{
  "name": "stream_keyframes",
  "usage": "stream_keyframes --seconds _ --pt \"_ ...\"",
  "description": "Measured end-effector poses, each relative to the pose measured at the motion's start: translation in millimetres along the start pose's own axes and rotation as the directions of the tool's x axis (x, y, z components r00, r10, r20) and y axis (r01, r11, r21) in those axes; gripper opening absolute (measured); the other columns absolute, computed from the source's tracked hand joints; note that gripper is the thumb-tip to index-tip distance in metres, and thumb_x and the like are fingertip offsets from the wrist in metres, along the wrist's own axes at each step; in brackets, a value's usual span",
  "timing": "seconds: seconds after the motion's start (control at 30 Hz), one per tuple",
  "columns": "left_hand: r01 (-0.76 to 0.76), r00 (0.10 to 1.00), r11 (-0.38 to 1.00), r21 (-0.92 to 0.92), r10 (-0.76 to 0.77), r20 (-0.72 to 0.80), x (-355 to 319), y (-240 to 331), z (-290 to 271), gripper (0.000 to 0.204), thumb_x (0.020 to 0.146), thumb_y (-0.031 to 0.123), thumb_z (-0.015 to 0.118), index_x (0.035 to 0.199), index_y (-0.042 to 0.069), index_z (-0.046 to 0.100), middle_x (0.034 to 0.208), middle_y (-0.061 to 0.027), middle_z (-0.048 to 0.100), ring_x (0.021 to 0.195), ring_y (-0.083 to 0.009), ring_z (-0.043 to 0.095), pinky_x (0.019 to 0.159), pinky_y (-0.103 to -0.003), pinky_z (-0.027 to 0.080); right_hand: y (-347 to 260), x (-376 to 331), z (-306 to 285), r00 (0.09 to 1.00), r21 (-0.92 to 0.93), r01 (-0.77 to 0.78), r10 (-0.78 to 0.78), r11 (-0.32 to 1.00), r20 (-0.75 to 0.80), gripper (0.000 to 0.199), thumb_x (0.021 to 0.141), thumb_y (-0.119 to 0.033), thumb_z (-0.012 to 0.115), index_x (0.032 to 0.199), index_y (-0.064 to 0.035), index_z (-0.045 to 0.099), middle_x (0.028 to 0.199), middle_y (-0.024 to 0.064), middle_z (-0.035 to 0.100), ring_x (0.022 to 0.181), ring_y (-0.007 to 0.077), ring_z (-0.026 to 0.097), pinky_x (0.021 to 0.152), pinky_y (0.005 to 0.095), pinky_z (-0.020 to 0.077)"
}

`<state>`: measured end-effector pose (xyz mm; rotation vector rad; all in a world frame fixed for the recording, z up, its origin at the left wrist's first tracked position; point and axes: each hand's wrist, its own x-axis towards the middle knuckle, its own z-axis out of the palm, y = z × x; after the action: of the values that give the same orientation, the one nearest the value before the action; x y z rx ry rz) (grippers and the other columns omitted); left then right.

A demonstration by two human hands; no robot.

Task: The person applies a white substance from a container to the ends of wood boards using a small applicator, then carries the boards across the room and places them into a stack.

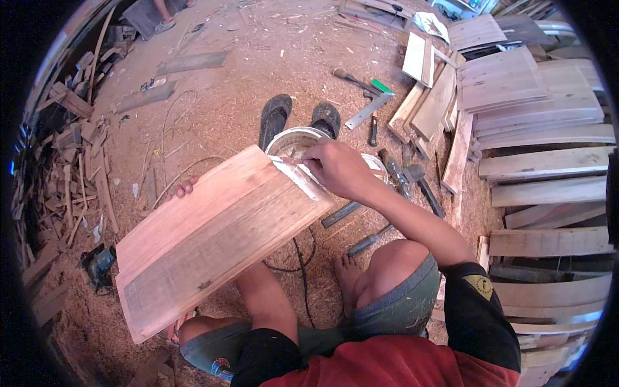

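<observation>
Red shirt cloth (pixel 380 364) lies nearest the head camera. Over the lap, a wooden panel (pixel 213 235) is held tilted, its far end beside a white bucket (pixel 278 135) with pale residue inside; a second white container (pixel 376 164) is partly hidden, contents unclear. Panel joins a pinkish and a browner board, with white paste (pixel 298 176) along that end. Left hand (pixel 185 188), mostly hidden, grips the panel's edge; right hand (pixel 338 169), fingers curled closed, meets the pasted end, anything held indeterminable.
</observation>
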<state>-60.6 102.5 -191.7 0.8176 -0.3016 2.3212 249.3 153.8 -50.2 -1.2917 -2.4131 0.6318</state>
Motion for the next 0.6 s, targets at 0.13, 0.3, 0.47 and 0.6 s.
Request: stream_keyframes --seconds 0.13,0.3,0.47,0.6 --pt "-0.008 1.000 1.000 0.025 0.008 -0.006 0.6 1.3 8.0 0.040 0.105 0.037 0.036 0.119 0.010 0.062 0.105 -0.0114 0.059 0.105 -0.0274 0.053 0.104 -0.049 0.040 -5.2 -12.0 -7.7 0.998 0.024 0.057 -0.056 0.998 -0.029 0.012 0.086 -0.013 0.065 0.092 -0.0060 0.074 0.089 0.0166 0.066 0.085 0.0373 0.065 0.073 0.0476 0.0504" --pt "-0.011 1.000 0.996 0.092 0.011 -0.001 1.1 3.9 22.5 0.041 0.105 0.038 0.036 0.119 0.010 0.062 0.105 -0.0115 0.059 0.106 -0.0280 0.053 0.105 -0.049 0.040 -12.4 -35.5 -33.5 0.997 0.031 0.071 -0.071 0.997 -0.003 0.013 0.087 -0.012 0.066 0.094 -0.0060 0.075 0.089 0.0149 0.065 0.085 0.0361 0.064 0.073 0.0462 0.0506" --pt "-0.016 0.999 0.998 0.061 0.019 -0.035 -1.8 5.4 30.7 0.042 0.105 0.039 0.036 0.120 0.009 0.062 0.106 -0.0117 0.059 0.107 -0.0287 0.053 0.106 -0.049 0.039 -11.8 -58.9 -50.0 0.998 0.031 0.063 -0.064 0.998 0.028 0.013 0.088 -0.013 0.066 0.095 -0.0060 0.075 0.087 0.0139 0.064 0.084 0.0346 0.064 0.072 0.0447 0.0507" --pt "-0.015 0.997 0.989 0.145 0.027 -0.079 -5.3 9.5 34.9 0.042 0.105 0.038 0.037 0.121 0.009 0.061 0.106 -0.0123 0.059 0.108 -0.0293 0.052 0.107 -0.049 0.038 -16.0 -73.9 -67.8 0.998 0.020 0.059 -0.060 0.998 0.038 0.012 0.087 -0.012 0.068 0.096 -0.0054 0.075 0.087 0.0136 0.064 0.081 0.0331 0.064 0.071 0.0436 0.0506"
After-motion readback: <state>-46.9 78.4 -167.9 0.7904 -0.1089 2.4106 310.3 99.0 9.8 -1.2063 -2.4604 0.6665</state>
